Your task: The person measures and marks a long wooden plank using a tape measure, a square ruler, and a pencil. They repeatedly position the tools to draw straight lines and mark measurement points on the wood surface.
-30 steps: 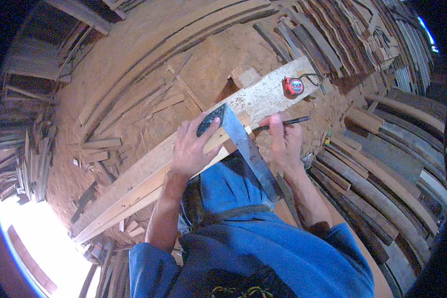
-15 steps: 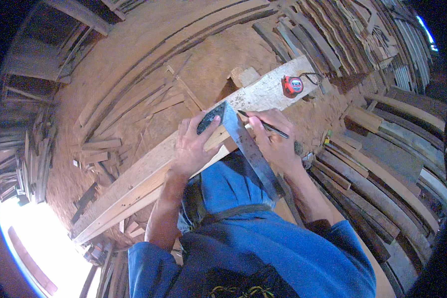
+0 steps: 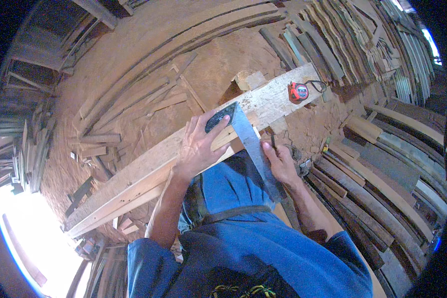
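I see my left hand (image 3: 198, 144) with its grip spread open over the handle of the steel square (image 3: 251, 141), which lies across the timber (image 3: 129, 186). My right hand (image 3: 284, 164), its grip closed round a dark pencil (image 3: 272, 141), has drawn back from the timber's top to the right of the square's blade; I judge the pencil is drawing nothing now. Beyond the square, upper right, sits the red tape measure (image 3: 299, 92).
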A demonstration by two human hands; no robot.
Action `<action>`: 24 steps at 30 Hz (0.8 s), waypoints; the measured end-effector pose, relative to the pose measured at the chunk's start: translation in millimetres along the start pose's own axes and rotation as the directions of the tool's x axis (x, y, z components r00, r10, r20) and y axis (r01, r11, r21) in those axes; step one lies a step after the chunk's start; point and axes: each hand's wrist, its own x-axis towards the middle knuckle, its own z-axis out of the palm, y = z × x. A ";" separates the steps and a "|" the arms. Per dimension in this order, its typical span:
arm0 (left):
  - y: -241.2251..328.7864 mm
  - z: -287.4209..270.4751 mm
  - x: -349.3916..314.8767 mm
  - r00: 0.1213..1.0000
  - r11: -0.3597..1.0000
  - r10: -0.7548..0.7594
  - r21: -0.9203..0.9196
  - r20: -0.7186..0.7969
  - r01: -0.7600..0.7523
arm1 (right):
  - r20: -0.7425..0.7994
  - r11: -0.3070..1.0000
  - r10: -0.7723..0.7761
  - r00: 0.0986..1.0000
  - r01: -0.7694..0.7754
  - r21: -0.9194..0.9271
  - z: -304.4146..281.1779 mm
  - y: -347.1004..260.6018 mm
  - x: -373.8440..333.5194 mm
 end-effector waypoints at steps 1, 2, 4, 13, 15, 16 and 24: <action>0.3 -2.3 -0.6 1.000 1.000 0.004 -0.006 -0.001 -0.004 | -0.003 0.999 -0.050 0.999 0.050 0.011 5.6 -1.3 -0.2; -0.1 -5.8 -2.8 1.000 1.000 -0.007 0.001 -0.008 0.007 | -0.013 0.998 -0.068 0.998 0.068 0.003 11.2 -3.3 -0.5; -2.1 -14.3 -10.4 1.000 1.000 -0.025 0.005 -0.011 0.025 | -0.024 0.985 -0.160 0.987 0.159 -0.066 20.9 -8.7 -1.2; -19.0 -21.8 -36.2 0.993 0.993 -0.117 0.019 -0.034 0.118 | 0.086 0.995 -0.042 0.995 0.034 0.089 55.9 -15.3 -5.3; -21.5 -19.5 -36.3 0.997 0.996 -0.080 0.045 -0.013 0.080 | 0.075 0.989 -0.037 0.996 0.026 0.145 55.9 -14.3 -7.5; -22.1 -19.1 -36.6 0.998 0.996 -0.066 0.054 -0.007 0.066 | 0.066 0.985 -0.048 0.997 0.036 0.171 55.6 -14.8 -8.0; -23.7 -18.6 -36.2 0.998 0.994 -0.043 0.099 0.055 0.037 | 0.025 0.979 -0.019 0.999 0.014 0.202 55.6 -33.5 10.5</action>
